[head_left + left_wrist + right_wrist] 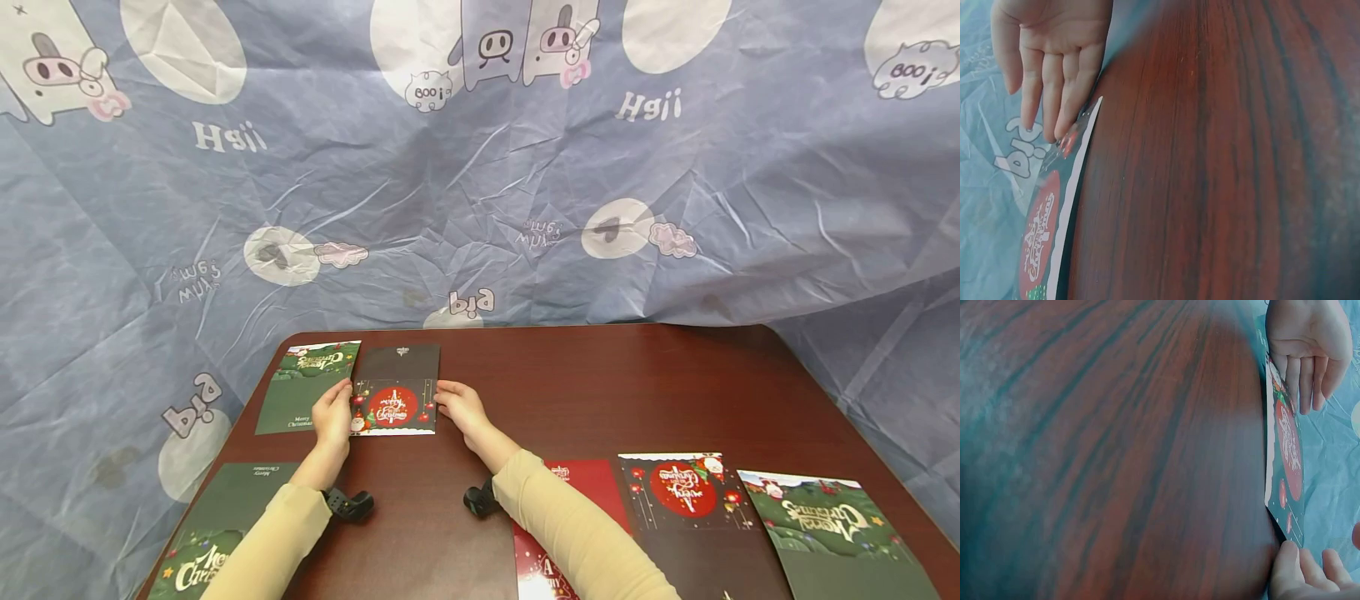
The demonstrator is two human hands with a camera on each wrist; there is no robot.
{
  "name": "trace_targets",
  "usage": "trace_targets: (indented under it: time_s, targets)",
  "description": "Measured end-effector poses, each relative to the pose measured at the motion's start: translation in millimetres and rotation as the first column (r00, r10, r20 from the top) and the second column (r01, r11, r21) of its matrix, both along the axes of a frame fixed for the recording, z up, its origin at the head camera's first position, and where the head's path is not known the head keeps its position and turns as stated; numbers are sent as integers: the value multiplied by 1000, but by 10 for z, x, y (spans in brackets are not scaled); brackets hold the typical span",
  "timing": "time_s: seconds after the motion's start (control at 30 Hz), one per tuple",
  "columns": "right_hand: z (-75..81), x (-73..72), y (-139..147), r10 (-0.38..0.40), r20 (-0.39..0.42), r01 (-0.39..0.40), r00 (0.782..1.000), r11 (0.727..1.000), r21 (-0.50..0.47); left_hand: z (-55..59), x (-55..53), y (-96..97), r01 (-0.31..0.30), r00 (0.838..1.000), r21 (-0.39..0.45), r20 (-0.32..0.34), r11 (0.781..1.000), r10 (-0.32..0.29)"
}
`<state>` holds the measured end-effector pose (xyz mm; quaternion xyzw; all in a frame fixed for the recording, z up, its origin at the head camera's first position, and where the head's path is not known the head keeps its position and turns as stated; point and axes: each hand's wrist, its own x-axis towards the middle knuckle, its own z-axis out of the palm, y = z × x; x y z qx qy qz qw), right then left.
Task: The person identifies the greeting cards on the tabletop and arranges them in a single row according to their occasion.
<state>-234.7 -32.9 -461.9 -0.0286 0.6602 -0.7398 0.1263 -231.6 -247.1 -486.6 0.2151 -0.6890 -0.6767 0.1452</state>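
on the table [600,392], a green card [217,500] lies front left, a second green card [300,392] behind. the left hand [332,414], fingers straight, touches the left edge of a dark card [395,390] just beside the second. the right hand [462,411], clamped on nothing, fingers straight too, touches its right edge. rightward: a red card [592,487], partly hidden by the sleeve [577,525], another dark card [682,517], a third green card [832,537].

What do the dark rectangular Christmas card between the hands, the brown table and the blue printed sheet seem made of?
Dark rectangular Christmas card: probably cardstock, matte or satin, crisp edges. Brown table: wood or laminate, smooth, streaked grain. Blue printed sheet: plastic or fabric, faintly shiny, sharp creases.
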Motion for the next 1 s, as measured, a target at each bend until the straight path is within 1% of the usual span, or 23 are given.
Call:
trace_targets:
  time_s: [0.1,0.17,0.3,0.4,0.47,0.53,0.73,0.87,1.0]
  targets:
    - [-120,-68,-19,-10,-13,9,1000,1000,-13,-8,-18,6,-9,1000,13,-17,1000,9]
    - [-207,-117,-34,-12,-14,11,1000,1000,-22,-12,-33,9,-26,999,29,-29,999,27]
    - [-150,-101,-18,19,15,-18,1000,998,-60,-12,-59,17,-49,998,55,-41,997,51]
    - [-133,-95,-8,40,28,-38,999,997,-72,-5,-76,20,-36,999,60,-36,998,39]
    - [-209,-133,-25,37,25,-35,999,997,-71,-4,-92,18,-31,999,55,-34,998,33]
    - [-243,-145,-38,35,23,-34,999,997,-64,-5,-107,16,-31,999,45,-36,999,33]
    - [-272,-158,-56,72,-6,-72,997,997,-18,-18,-137,29,-80,996,7,-39,997,80]
    - [-262,-154,-47,120,-28,-120,992,993,8,-16,-141,51,-108,991,25,-78,994,110]
    - [-152,-106,-7,174,-47,-173,984,985,14,-17,-137,66,-122,984,60,-125,991,128]
